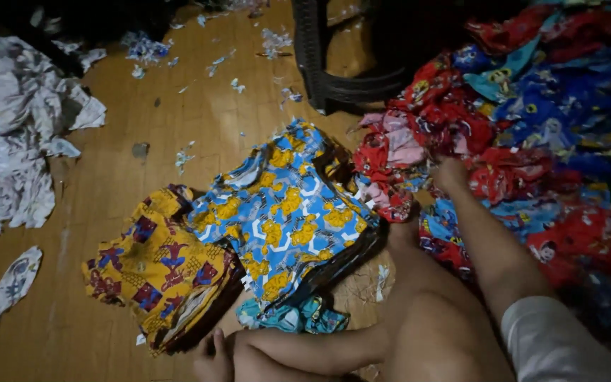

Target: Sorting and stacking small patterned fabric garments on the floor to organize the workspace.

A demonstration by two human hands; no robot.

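A: Where is the right hand?

B: At about two o'clock from the middle of the view. The forearm runs up from the white sleeve at five o'clock, and the hand reaches into the loose heap of red and blue printed cloth. It touches the red pieces there, but the fingers are sunk in the folds, so I cannot tell whether they pinch anything or lie spread.

A: And the left hand?

B: Low, at six o'clock, by the near edge of the stacks. The fingers look curled together on the wooden floor. It lies just beside the bottom corner of the yellow stack, and I cannot make out whether it holds any cloth.

A: What stacks?

B: Two neat ones in the middle. The blue and yellow printed stack sits dead centre, tilted toward one o'clock. The yellow stack with red and blue figures touches it at eight o'clock. A crumpled teal piece peeps out under the blue one at six.

A: What lies around them?

B: A bare knee at five o'clock, beside the blue stack. A pile of white cloth scraps at nine to ten o'clock, well apart from the stacks. One white scrap lies alone at eight. Small offcuts dot the floor toward twelve, near a dark plastic stool.
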